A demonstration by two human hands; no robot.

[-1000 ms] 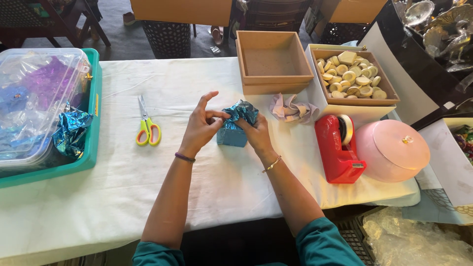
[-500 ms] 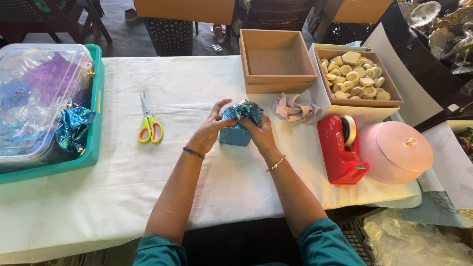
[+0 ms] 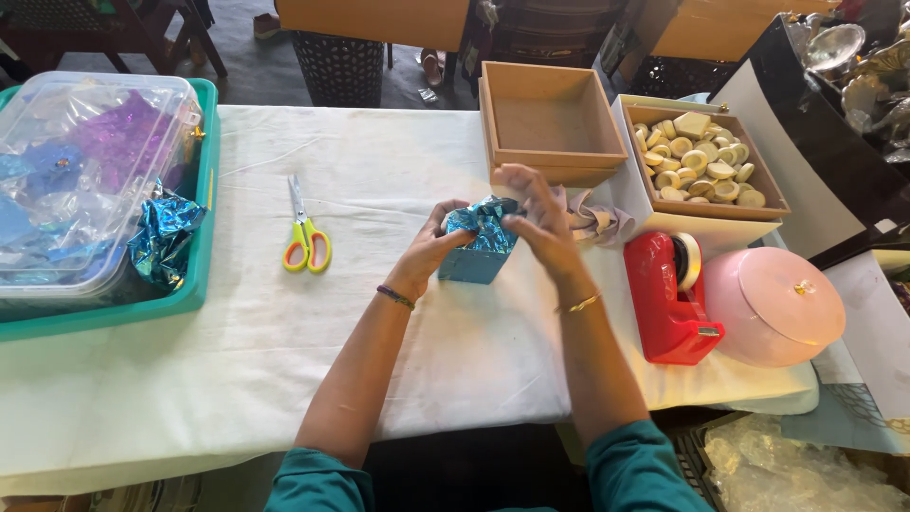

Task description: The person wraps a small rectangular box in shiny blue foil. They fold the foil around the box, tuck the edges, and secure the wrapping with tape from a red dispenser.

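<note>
Left hand [image 3: 428,254] and right hand [image 3: 538,220], grips closed around small blue box wrapped in shiny blue foil [image 3: 479,243] at centre of white-clothed table [image 3: 237,351]. Yellow-handled scissors [image 3: 305,234] at nine o'clock; red tape dispenser [image 3: 669,296] at four o'clock.

Table [image 3: 284,379] with white cloth cover, loaded surface.

Blue box [image 3: 471,265] rests on the cloth directly under the fingers [image 3: 517,185]. Scissors [image 3: 305,237] lie to their left; the green tray [image 3: 194,284] sits further left at the edge. Empty brown box [image 3: 545,123] stands just beyond the fingers. Red tape dispenser [image 3: 668,294] and pink round container [image 3: 773,303] sit to their right.
</note>
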